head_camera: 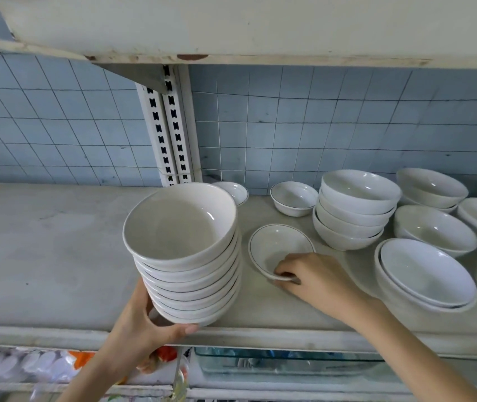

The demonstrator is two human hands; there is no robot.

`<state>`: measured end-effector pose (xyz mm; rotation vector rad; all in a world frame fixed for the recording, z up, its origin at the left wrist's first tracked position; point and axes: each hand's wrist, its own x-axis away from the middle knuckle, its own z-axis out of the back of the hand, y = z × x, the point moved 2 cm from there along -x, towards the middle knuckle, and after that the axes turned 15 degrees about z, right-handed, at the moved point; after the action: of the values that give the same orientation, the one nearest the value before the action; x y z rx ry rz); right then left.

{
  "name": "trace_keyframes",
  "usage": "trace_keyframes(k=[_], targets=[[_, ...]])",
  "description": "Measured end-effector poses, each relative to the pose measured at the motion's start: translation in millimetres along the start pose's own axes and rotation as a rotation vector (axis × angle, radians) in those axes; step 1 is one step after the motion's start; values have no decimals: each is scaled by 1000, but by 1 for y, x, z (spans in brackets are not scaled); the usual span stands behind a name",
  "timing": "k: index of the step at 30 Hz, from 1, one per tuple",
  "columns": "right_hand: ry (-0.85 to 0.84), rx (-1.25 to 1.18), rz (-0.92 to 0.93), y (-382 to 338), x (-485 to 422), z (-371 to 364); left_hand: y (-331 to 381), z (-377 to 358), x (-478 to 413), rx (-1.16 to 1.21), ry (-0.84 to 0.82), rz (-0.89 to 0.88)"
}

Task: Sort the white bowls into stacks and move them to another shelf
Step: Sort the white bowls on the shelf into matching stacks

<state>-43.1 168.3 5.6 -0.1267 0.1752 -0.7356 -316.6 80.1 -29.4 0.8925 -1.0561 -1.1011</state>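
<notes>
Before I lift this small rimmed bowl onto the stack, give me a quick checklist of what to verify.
1. Right hand grips the near rim of the small rimmed bowl: ok.
2. Left hand supports the tall bowl stack at its base: ok.
3. Stack upright: not ok, it leans right.
4. Stack resting fully on the shelf: cannot tell, its base sits at the front edge.
5. Top bowl of the stack empty: ok.
6. Bowl size matches the stack: cannot tell.
</notes>
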Motion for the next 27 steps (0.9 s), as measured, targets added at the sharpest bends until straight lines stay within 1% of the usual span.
trace_keyframes(k=[2,3,4,6,8,9,11,16,20,24,27], targets=[[-134,-99,-27,2,-1,6,2,3,0,-11,-3,-6],[-162,-204,-55,3,-4,11,3,4,0,-21,1,-12],[-138,-333,-77,5,-8,17,4,5,0,-31,3,-21],[3,-520,-77,9,-22,31,7,6,0,-47,-3,-40],[137,-577,-63,17,-46,41,7,6,0,-55,-11,-39],[175,-556,-50,23,-61,41,7,6,0,-53,-17,-33],[179,-447,-10,37,-93,34,7,6,0,-50,-22,-19],[46,-257,16,66,-153,-5,6,8,0,-64,-3,0],[-69,-97,5,73,-166,-16,7,8,1,-65,23,48],[-52,-9,37,67,-163,-13,9,7,1,-32,43,88],[-29,-18,36,62,-152,-10,13,5,2,-22,37,117]])
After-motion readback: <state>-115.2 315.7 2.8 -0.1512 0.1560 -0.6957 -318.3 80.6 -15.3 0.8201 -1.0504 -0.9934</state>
